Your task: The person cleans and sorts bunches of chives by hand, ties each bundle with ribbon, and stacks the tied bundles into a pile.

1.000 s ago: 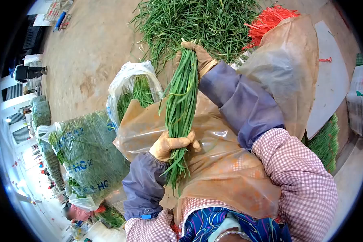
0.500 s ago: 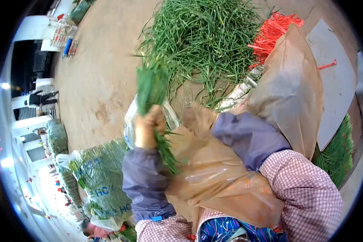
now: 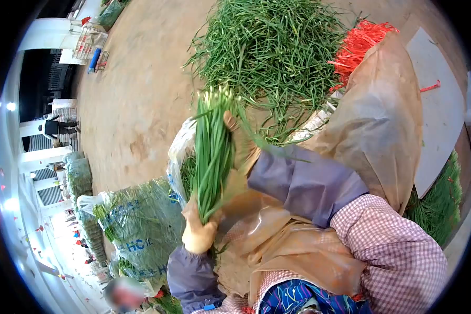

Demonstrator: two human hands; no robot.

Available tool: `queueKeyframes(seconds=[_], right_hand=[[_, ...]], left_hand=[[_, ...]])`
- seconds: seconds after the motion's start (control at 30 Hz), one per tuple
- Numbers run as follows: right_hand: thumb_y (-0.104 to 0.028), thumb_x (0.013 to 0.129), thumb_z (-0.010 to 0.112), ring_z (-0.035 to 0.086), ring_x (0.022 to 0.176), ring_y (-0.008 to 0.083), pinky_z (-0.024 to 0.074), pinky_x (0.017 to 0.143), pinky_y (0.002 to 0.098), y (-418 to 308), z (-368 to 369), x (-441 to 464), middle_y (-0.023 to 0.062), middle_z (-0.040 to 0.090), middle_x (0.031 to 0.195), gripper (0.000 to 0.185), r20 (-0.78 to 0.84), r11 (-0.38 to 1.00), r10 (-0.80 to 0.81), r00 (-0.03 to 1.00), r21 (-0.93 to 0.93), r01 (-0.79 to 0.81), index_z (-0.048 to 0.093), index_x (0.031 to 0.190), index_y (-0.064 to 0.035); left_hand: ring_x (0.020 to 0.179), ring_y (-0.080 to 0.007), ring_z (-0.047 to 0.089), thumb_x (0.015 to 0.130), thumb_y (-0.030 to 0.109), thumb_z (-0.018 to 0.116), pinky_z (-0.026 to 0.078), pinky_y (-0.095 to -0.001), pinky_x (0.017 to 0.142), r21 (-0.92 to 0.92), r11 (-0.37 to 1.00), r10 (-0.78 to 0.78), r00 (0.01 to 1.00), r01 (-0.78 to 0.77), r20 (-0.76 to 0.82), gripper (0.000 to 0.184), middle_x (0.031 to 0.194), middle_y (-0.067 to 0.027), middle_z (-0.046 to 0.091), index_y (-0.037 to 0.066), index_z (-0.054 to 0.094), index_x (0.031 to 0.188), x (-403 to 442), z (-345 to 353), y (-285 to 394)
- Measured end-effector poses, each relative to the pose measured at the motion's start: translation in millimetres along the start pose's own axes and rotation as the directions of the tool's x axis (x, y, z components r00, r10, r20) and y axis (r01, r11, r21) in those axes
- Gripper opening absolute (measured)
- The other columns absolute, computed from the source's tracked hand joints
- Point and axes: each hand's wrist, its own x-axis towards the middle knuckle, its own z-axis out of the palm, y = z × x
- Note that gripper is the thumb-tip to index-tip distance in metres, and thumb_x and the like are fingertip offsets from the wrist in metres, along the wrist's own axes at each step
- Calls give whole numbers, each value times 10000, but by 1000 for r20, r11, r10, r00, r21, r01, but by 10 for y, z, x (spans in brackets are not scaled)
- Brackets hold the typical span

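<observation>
A bundle of long green stalks (image 3: 212, 152) stands nearly upright in front of me, its pale cut ends at the top. My left hand (image 3: 198, 229), in a tan glove, is wrapped round the lower part of the bundle. Against the bundle's upper right side lies my right hand (image 3: 239, 138), gloved and partly blurred, its fingers stretched upward. A few loose blades trail across the right sleeve. Beyond my hands, a big loose heap of green stalks (image 3: 277, 49) lies on the floor.
Red ties (image 3: 361, 49) lie by a brown plastic sheet (image 3: 384, 115) and a white board (image 3: 437, 99) on the right. An open white bag (image 3: 179, 152) and a wrapped green bale (image 3: 141, 222) stand at the left. Another person (image 3: 123, 294) is at the lower left.
The bundle has gone from lying between both hands, through a blurred swing on the left, to upright with cut ends up. My right hand moved down, then back up beside it.
</observation>
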Motion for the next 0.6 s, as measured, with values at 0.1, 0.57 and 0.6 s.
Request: queueKeyframes(seconds=[0.1,0.57,0.6], right_hand=[[-340,821,769,666,784,234,588,662,425,-148,-162,38,72,682,903,325,-186,998,-52,981,-46,45,647,977,-83],[-252,982,528,568,691,195,509,640,337,-1218,-972,863,60,596,850,230,-516,784,-342,785,-618,-65,575,1051,-37],[-283,980,547,550,677,198,494,637,352,-1717,-1234,1018,67,582,811,263,-517,731,-399,757,-678,-78,569,1050,-30]], left_hand=[[660,-147,581,856,132,663,470,-282,567,-279,945,-134,981,169,141,407,897,-80,624,1,535,1220,-344,-133,-355],[458,-79,352,822,126,679,254,-244,413,-712,553,-284,901,433,327,390,655,17,457,-6,530,1157,-1244,2,-1181],[502,-76,406,819,110,696,298,-234,448,-686,571,-317,892,450,322,412,718,3,520,-10,544,1183,-1322,11,-1198]])
